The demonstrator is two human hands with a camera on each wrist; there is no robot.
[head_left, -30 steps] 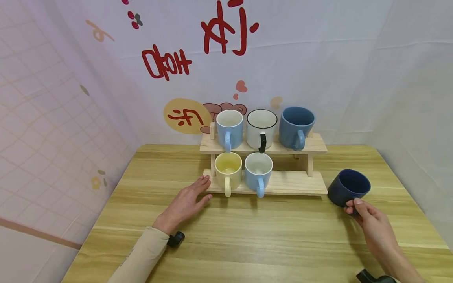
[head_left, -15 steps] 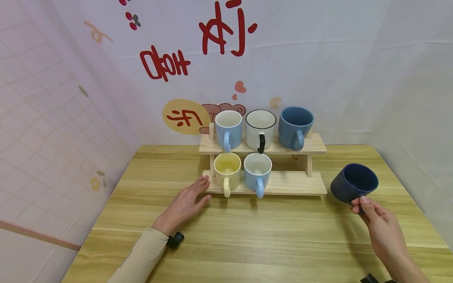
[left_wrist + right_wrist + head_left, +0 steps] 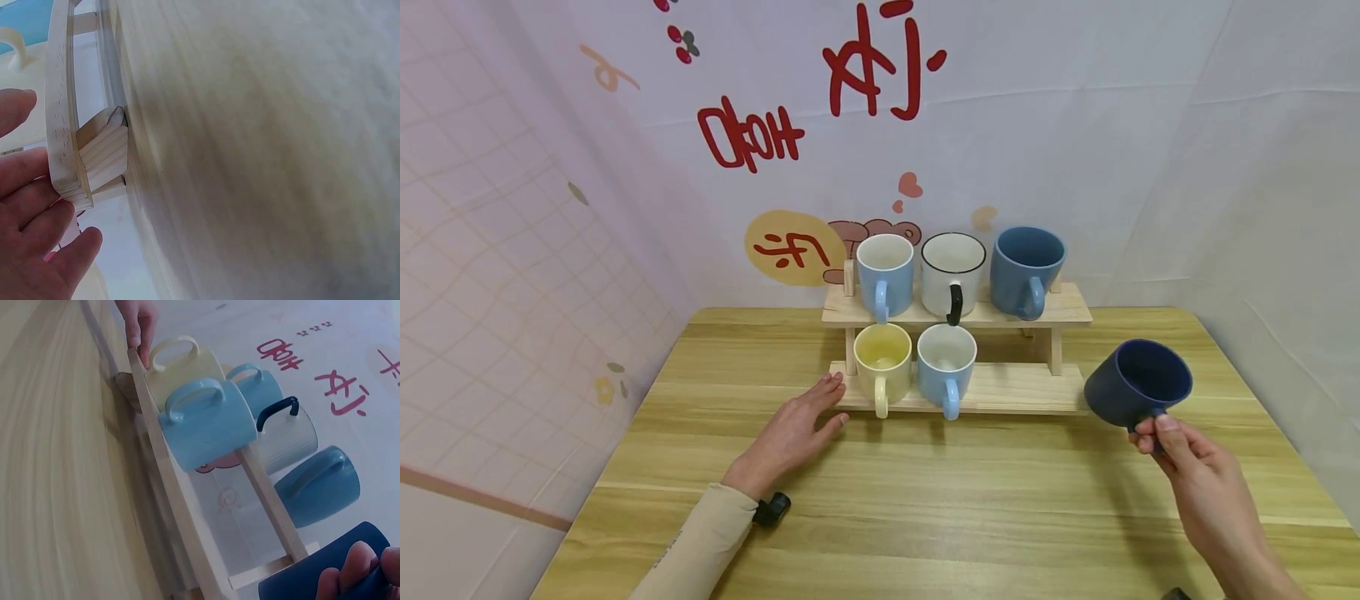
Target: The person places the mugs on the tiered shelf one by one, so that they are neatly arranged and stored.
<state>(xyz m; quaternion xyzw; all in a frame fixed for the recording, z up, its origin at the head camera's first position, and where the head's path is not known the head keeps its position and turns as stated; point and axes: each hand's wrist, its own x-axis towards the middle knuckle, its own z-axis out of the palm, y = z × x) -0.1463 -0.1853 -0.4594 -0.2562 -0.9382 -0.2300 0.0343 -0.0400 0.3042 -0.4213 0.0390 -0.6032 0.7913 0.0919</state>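
Note:
My right hand (image 3: 1210, 483) pinches the handle of a dark navy mug (image 3: 1112, 392), which tilts at the right end of the wooden rack's lower shelf (image 3: 1030, 387). Its shadow falls on the tabletop below. With fingers loosely extended, my left hand (image 3: 790, 433) touches the left end of that shelf; the left wrist view shows fingertips (image 3: 28, 169) against the board's end. On the lower shelf, a yellow mug (image 3: 880, 375) stands left of a light blue mug (image 3: 942, 383). Bare board lies to their right.
Along the upper shelf (image 3: 1078, 310) stand a light blue mug (image 3: 887, 283), a white mug with black rim and handle (image 3: 940, 287) and a medium blue mug (image 3: 1011, 283). Printed cloth (image 3: 1075, 150) hangs behind the wood-grain table (image 3: 962, 500).
The navy mug has risen and tilted in my right hand, drifting right and then back left to the lower shelf's end. My left hand has stayed at the rack.

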